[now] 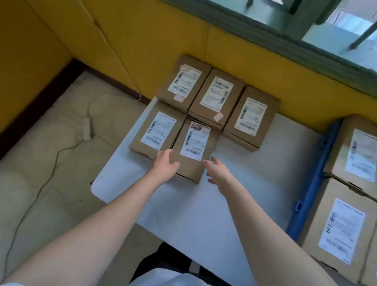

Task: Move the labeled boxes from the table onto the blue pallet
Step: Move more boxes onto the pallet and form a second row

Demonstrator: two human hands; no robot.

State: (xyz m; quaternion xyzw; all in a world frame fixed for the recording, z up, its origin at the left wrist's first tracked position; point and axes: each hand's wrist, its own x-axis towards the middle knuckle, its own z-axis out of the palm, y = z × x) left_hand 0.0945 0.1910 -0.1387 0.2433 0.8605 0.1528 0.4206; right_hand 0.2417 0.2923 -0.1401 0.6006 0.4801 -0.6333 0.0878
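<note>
- Here, your left hand [166, 163] rests with relaxed fingers on the near-left corner of the nearest labeled box [193, 150] on the white table [235, 192].
- Your right hand [218, 170], fingers spread, sits just beside that box's right edge; contact is unclear.
- Four other boxes [216, 95] crowd behind it.
- The blue pallet [309, 180] on your right carries stacked boxes [362, 153].

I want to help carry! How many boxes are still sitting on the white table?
5. Three in the back row by the yellow wall: left, middle, right. Two in front: left, and one between both hands. None looks hidden.
</note>
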